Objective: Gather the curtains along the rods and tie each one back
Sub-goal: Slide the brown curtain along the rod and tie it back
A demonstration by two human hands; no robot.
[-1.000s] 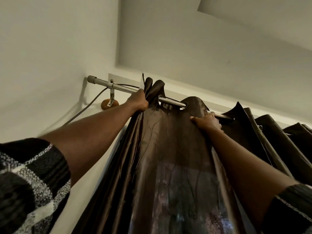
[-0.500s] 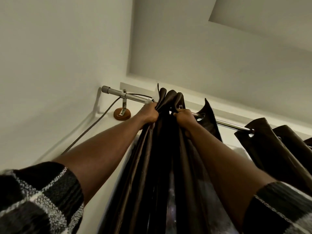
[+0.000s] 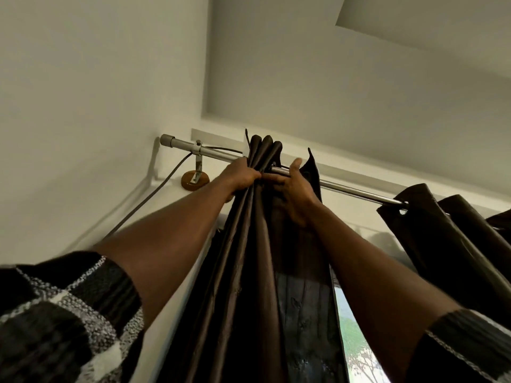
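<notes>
Change: a second ago the left curtain (image 3: 260, 244) lay spread between the two hands; its folds are now bunched into one tight stack against the left hand (image 3: 239, 176), and bare rod (image 3: 351, 189) shows beyond the right hand (image 3: 297, 189).
Meaning for task: gathering of this panel looks nearly finished; one last fold stands up just right of the right hand; tying back is not yet begun.
Left grip: closed round the bunched top folds, just below the rod, arm stretched up and forward.
Right grip: palm on the cloth, fingers curled toward the left hand and almost touching it, thumb raised; whether it pinches cloth I cannot tell.
Curtain place: between the two grips, hanging straight down.
Second curtain (image 3: 431, 217): well right of the right grip, already in folds on the rod.
Bracket (image 3: 197, 167): left of the left grip, near the rod end.
</notes>
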